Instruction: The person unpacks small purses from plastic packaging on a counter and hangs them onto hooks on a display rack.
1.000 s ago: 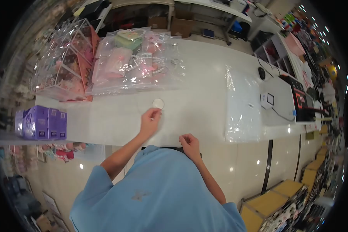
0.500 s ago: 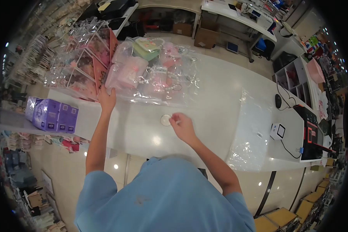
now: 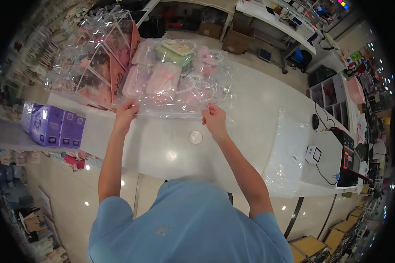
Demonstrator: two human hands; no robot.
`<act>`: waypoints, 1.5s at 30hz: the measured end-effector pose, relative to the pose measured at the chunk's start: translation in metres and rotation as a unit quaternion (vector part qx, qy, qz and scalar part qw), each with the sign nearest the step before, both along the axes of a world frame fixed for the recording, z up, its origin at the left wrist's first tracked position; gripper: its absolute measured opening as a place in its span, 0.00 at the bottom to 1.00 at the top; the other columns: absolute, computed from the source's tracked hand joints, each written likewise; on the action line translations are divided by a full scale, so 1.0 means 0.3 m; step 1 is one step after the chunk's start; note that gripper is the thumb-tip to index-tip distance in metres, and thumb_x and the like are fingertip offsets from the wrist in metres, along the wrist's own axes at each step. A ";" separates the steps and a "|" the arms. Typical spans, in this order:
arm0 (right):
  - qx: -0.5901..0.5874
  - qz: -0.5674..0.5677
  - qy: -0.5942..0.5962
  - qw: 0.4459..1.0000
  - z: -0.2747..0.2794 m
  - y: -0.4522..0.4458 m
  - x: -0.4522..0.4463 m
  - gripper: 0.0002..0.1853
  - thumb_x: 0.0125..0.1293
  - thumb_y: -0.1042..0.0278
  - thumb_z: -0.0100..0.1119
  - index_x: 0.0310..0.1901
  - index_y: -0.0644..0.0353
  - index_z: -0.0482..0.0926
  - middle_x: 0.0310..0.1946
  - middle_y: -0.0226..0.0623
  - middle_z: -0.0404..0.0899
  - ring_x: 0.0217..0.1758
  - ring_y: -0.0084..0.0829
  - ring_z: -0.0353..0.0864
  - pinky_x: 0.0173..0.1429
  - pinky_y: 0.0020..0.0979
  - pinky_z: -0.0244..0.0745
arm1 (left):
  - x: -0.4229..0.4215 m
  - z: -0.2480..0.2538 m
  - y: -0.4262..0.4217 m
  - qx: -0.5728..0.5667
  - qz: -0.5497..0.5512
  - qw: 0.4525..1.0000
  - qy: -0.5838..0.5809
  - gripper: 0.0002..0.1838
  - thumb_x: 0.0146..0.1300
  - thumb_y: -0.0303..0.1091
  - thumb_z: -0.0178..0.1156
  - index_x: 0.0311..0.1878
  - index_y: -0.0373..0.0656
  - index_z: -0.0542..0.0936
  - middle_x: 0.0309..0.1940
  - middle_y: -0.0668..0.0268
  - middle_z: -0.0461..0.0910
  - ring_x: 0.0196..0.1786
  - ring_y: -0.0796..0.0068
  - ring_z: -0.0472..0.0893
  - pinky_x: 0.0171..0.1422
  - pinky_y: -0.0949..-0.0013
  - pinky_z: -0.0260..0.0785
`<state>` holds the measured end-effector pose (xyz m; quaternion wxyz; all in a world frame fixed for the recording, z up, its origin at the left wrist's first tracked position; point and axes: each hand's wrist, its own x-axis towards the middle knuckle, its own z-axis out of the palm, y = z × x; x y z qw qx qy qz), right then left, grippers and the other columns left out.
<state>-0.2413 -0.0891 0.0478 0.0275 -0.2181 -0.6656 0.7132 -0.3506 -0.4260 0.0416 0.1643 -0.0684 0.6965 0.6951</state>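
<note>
Head view: the bag (image 3: 162,111) is pinched at its near edge, by the left hand's (image 3: 126,115) fingers near the left corner, by the right hand's (image 3: 214,121) farther right. It's spread by the tabletop's (image 3: 245,136) far edge; a disc (image 3: 195,137) is seen nearer.
</note>
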 end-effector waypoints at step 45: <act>0.152 -0.340 0.194 0.908 0.361 -0.009 1.006 0.04 0.66 0.86 0.52 0.40 0.69 0.75 0.32 0.31 0.73 0.31 0.18 0.68 0.38 0.21 0.64 | 0.317 0.003 0.789 0.357 -0.316 0.870 -0.127 0.25 0.73 0.40 0.53 0.67 0.35 0.70 0.61 0.53 0.76 0.63 0.59 0.77 0.69 0.56 0.71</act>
